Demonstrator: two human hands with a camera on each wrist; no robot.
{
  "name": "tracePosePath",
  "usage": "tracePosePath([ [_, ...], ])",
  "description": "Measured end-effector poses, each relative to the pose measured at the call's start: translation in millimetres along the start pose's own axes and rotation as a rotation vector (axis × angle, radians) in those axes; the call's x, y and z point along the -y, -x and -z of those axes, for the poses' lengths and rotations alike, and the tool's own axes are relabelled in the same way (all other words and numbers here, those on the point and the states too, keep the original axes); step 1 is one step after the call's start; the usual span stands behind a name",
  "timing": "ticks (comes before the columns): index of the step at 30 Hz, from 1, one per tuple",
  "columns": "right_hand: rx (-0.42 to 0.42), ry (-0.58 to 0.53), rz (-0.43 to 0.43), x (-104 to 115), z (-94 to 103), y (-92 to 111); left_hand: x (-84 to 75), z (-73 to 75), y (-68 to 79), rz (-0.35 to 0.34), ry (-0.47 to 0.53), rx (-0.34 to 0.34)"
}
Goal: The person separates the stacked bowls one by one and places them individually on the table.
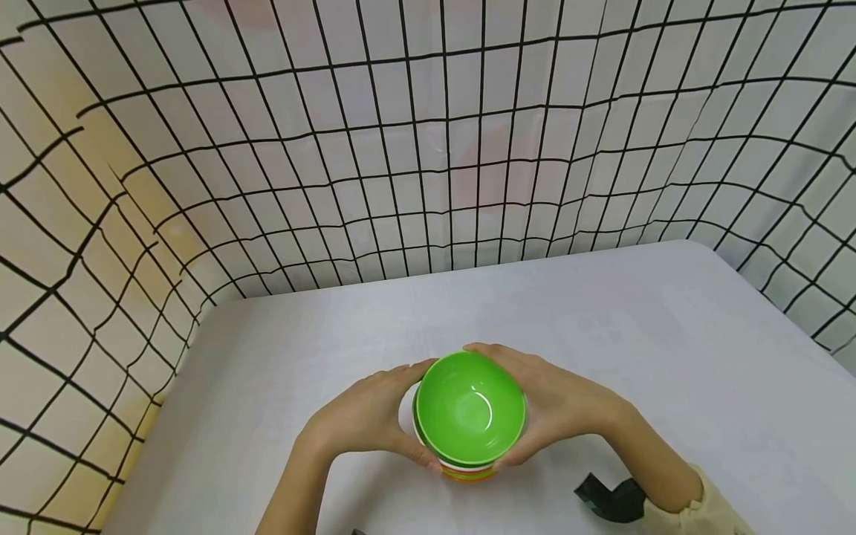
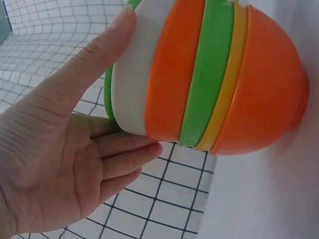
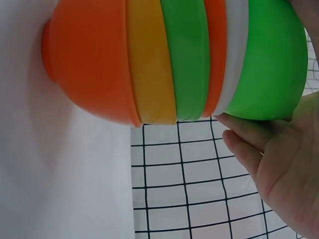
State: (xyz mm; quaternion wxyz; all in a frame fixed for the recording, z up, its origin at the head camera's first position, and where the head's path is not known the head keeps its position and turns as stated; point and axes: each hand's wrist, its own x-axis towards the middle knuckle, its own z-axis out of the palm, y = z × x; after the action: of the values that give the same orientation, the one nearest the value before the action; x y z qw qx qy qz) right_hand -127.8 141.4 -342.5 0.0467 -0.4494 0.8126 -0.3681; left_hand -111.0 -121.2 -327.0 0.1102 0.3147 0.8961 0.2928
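A nested stack of several bowls stands upright between both hands. Its bottom orange bowl (image 2: 271,84) rests on the table. Above it come a yellow bowl (image 3: 152,64), a green bowl (image 3: 187,62), another orange bowl (image 2: 172,74) and a white bowl (image 2: 130,94). The top green bowl (image 1: 468,409) sits tilted, its right side raised out of the white one. My left hand (image 1: 364,412) grips the upper stack, thumb across the white bowl and fingers behind it. On the other side, my right hand (image 1: 562,397) holds the top green bowl, thumb in front and fingers at the far rim.
A white-covered table (image 1: 301,327) lies under the stack. Black grid netting (image 1: 414,148) over pale sheeting borders its back and sides. A dark strap (image 1: 611,499) shows at the right wrist beside a light sleeve (image 1: 698,509).
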Motion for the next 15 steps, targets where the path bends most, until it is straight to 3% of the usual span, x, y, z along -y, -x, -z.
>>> tracePosePath([
  [15, -0.065, -0.023, -0.063, 0, 19.8, 5, -1.4, 1.2, -0.1, 0.039, -0.036, 0.021],
])
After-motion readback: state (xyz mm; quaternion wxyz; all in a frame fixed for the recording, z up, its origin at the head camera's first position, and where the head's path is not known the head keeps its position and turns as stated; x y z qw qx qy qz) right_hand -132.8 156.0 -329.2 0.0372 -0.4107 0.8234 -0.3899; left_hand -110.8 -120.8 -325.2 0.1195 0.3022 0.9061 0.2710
